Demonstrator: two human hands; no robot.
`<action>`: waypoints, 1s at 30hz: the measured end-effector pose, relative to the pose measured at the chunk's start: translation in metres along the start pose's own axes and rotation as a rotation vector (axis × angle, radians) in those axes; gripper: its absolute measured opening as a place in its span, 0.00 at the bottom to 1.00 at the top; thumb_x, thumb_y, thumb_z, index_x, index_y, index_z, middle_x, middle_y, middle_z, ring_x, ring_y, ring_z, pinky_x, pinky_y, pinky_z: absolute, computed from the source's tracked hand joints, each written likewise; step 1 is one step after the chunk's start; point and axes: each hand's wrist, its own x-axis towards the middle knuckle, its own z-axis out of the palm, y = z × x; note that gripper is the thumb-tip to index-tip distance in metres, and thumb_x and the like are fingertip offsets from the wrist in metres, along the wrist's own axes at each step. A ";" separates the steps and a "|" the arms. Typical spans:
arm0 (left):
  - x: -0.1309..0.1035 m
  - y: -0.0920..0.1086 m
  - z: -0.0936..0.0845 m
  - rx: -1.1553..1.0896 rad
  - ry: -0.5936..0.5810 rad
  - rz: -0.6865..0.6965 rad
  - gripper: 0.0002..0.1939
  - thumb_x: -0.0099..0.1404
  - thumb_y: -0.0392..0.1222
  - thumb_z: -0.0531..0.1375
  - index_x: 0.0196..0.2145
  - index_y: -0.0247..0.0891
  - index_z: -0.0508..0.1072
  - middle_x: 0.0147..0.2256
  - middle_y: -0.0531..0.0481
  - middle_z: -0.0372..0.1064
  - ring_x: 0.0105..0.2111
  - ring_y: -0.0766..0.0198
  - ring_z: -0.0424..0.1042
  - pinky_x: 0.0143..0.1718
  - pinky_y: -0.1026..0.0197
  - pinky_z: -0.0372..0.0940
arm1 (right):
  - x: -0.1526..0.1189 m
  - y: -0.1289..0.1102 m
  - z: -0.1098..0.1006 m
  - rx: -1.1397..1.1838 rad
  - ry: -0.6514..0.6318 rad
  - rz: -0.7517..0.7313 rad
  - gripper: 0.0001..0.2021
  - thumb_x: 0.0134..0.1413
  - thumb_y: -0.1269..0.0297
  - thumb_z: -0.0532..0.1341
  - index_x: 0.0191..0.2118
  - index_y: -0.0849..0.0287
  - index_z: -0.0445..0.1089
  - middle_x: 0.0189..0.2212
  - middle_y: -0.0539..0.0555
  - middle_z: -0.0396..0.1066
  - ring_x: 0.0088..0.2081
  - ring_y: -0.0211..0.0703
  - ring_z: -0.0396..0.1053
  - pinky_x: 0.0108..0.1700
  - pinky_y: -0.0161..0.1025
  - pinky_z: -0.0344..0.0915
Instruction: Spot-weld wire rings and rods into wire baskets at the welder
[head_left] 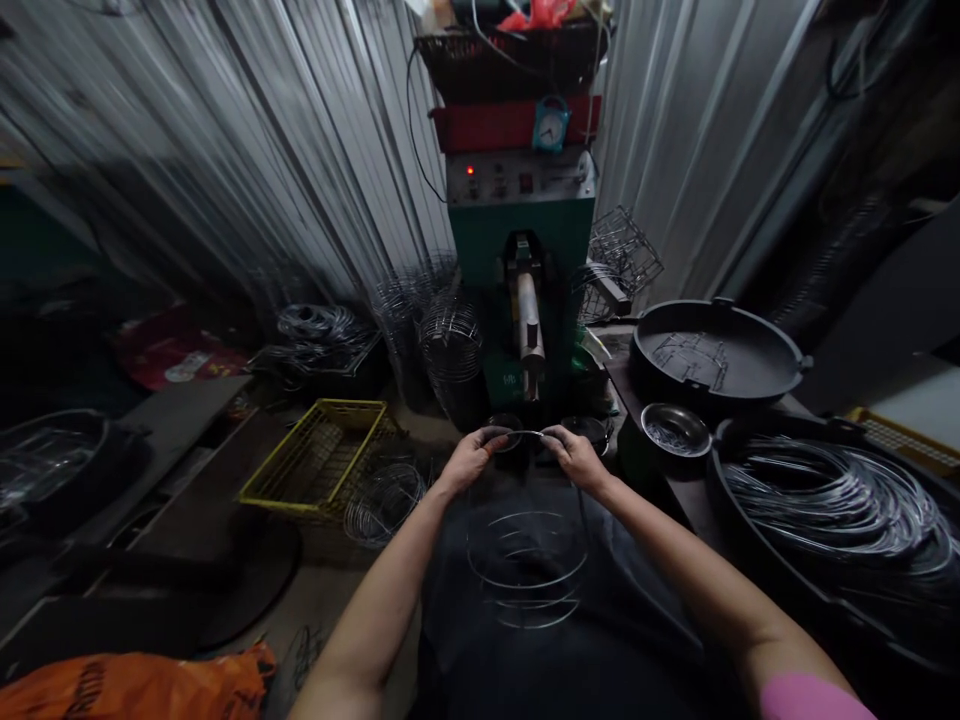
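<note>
We faced a green machine (480, 230), its metal arm (529, 310) angled down ahead of us. Our left hand (474, 458) pinched one end of a thin curved wire (529, 433) and our right hand (577, 460) pinched the other; each grip was closed on it, probably because two holding points steadied so slender a piece. The wire bridged the gap between our hands, in front of the machine, while wire rings (526, 585) showed lower down against a dark apron (622, 600); in that dim light we could not tell whether wire and rings were joined. To our right, a black pan (765, 350) and a small metal bowl (686, 452) stood on a counter (624, 385), with a tub (750, 545) of wire hoops (840, 500) beside the bowl, seemingly placed there for an easy reach. To our left, a yellow basket (351, 404) sat low next to a wire coil (375, 520), perhaps set aside to leave us working room
</note>
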 end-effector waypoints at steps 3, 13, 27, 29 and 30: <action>0.006 -0.002 0.002 0.051 0.001 -0.016 0.19 0.53 0.49 0.59 0.39 0.32 0.72 0.35 0.46 0.71 0.35 0.63 0.67 0.38 0.63 0.60 | 0.003 0.008 0.000 -0.105 -0.028 -0.041 0.16 0.55 0.56 0.49 0.39 0.60 0.67 0.25 0.51 0.68 0.25 0.36 0.64 0.30 0.31 0.58; 0.018 -0.005 -0.002 0.382 0.017 0.176 0.14 0.58 0.46 0.54 0.38 0.36 0.72 0.36 0.48 0.72 0.36 0.63 0.69 0.39 0.64 0.62 | 0.016 0.019 0.001 -0.130 -0.018 -0.076 0.14 0.55 0.59 0.49 0.37 0.60 0.68 0.26 0.52 0.70 0.28 0.38 0.67 0.32 0.32 0.61; 0.048 -0.006 -0.001 0.569 -0.083 0.330 0.15 0.58 0.34 0.52 0.41 0.38 0.71 0.38 0.49 0.72 0.39 0.64 0.70 0.42 0.64 0.61 | 0.039 0.034 -0.006 -0.494 -0.117 -0.031 0.13 0.56 0.68 0.50 0.45 0.55 0.66 0.34 0.55 0.73 0.34 0.43 0.71 0.33 0.32 0.62; 0.054 0.000 0.000 0.598 -0.085 0.298 0.15 0.57 0.33 0.52 0.41 0.40 0.71 0.36 0.50 0.72 0.37 0.64 0.70 0.40 0.65 0.61 | 0.044 0.035 -0.009 -0.461 -0.103 -0.032 0.13 0.56 0.68 0.50 0.45 0.55 0.67 0.33 0.55 0.73 0.34 0.43 0.71 0.33 0.32 0.62; 0.057 0.003 0.000 0.610 -0.083 0.278 0.15 0.56 0.33 0.53 0.40 0.40 0.71 0.35 0.50 0.73 0.37 0.63 0.70 0.40 0.65 0.61 | 0.047 0.035 -0.010 -0.448 -0.097 -0.030 0.13 0.56 0.68 0.50 0.44 0.55 0.67 0.33 0.55 0.73 0.34 0.43 0.71 0.33 0.32 0.62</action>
